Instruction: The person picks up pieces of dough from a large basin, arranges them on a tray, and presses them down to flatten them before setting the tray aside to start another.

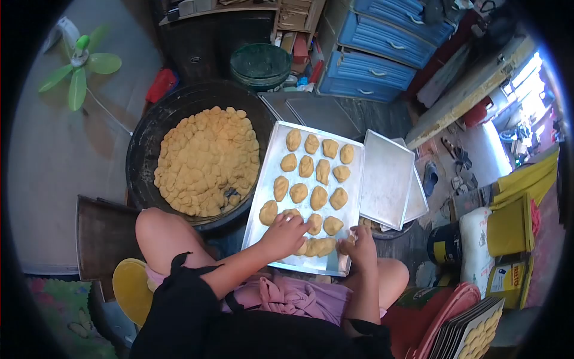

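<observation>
The person sits low with knees apart, and a long metal baking tray [272, 173] lies in front of them at the centre of the frame. It carries rows of shaped dough pieces [318, 197], four across, running from the far end down to the near edge.

The left hand [284, 234] lies palm down at the lower left of the tray, fingers spread and resting on the dough pieces of the nearest rows; it is not clamped on anything that I can see. The right hand [360, 248] is at the tray's near right corner, fingers curled around a piece of dough [345, 245] just at the edge. The two hands are apart, with a few dough pieces between them.

To the left of the tray, touching its side, stands a big black basin [146, 152] heaped with small dough lumps. To the right, a stack of empty trays [385, 179] leans beside the filled one. In the upper left of the frame a green fan [79, 66] stands on the floor. Blue drawers [376, 57] fill the upper right, and a green bowl [261, 63] sits at the top centre.
</observation>
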The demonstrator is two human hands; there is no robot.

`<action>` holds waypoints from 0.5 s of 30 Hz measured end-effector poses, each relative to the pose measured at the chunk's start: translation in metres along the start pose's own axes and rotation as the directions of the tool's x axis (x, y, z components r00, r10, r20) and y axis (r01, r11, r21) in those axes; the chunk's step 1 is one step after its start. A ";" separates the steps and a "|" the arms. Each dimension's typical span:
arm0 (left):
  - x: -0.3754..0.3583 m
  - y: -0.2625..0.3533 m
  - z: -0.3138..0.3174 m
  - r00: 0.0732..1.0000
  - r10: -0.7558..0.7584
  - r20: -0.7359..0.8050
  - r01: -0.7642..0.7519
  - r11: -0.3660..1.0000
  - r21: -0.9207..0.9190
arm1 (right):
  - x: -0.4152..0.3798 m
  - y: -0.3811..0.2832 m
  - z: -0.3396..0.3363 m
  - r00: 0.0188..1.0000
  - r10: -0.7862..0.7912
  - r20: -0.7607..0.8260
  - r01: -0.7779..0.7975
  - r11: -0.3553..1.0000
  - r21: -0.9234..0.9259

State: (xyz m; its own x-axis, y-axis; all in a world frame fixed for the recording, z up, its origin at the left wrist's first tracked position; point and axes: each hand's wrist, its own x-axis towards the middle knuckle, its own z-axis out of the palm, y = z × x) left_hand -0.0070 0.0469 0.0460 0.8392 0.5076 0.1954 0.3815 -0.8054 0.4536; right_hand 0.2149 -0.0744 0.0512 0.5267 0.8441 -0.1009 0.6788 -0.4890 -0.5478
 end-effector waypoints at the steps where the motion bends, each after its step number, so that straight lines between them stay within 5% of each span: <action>1: -0.011 -0.006 -0.001 1.000 -0.010 -0.005 0.010 1.000 0.005 | -0.004 0.000 0.001 0.995 0.036 0.089 -0.043 0.996 0.075; 4: -0.045 -0.017 -0.003 1.000 0.003 0.007 -0.002 0.998 -0.059 | -0.005 0.008 0.007 0.983 -0.034 0.180 0.047 0.997 -0.069; 8: -0.059 -0.017 -0.006 0.996 -0.092 -0.018 0.089 0.990 -0.113 | -0.008 -0.013 0.006 0.978 0.020 0.208 -0.041 0.994 0.099; 10: -0.056 -0.009 0.000 0.998 -0.066 0.022 0.068 0.989 -0.130 | -0.021 -0.023 0.014 0.925 -0.354 0.141 0.344 0.935 0.087; 13: -0.059 0.001 0.008 0.999 -0.036 0.005 0.037 0.997 -0.063 | -0.048 -0.055 0.031 0.950 -0.257 0.179 0.298 0.916 -0.267; 15: -0.060 -0.008 0.018 0.997 -0.057 -0.052 0.059 0.997 0.044 | -0.053 -0.063 0.040 0.955 -0.261 0.140 0.292 0.911 -0.292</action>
State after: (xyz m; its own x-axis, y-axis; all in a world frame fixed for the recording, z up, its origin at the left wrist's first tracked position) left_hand -0.0535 0.0174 0.0152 0.7948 0.5676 0.2147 0.4471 -0.7869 0.4253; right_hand 0.1237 -0.0793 0.0574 0.2545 0.9646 -0.0693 0.9212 -0.2636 -0.2861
